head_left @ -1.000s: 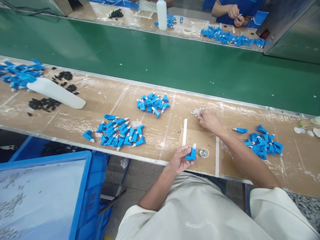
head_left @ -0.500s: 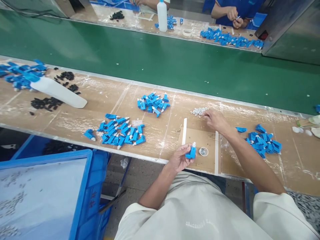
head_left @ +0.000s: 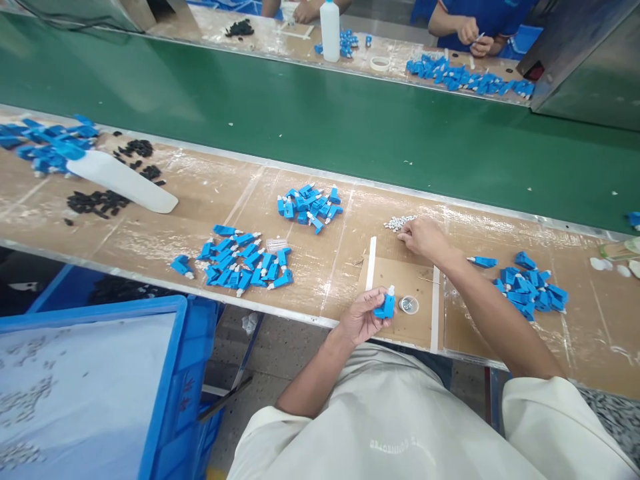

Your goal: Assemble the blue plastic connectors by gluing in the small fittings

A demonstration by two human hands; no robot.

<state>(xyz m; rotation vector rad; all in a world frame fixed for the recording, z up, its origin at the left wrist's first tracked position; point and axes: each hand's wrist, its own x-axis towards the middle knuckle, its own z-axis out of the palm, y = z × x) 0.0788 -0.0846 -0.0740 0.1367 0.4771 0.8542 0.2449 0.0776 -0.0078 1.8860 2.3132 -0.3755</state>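
Between its thumb and fingers, my left hand [head_left: 363, 316] grips a blue plastic piece [head_left: 385, 307] with a white tip pointing up. A small round cup [head_left: 409, 305] with tiny metal parts stands just right of it, on a cardboard sheet [head_left: 400, 273] edged with white tape. My right hand [head_left: 423, 238] is at the near right edge of a small pile of white parts [head_left: 397, 223], its fingertips pressed together and pointing down; anything between them is too small to make out.
Piles of blue pieces [head_left: 245, 260] lie left and right on the bench. A white bottle [head_left: 123, 181] lies beside black parts [head_left: 97, 203]. Beyond the green belt [head_left: 300, 113], people work. A blue crate [head_left: 177, 373] stands at lower left.
My right hand has shifted slightly left along the near edge of the white parts. My left hand still holds the blue piece. The whole view has moved a little.
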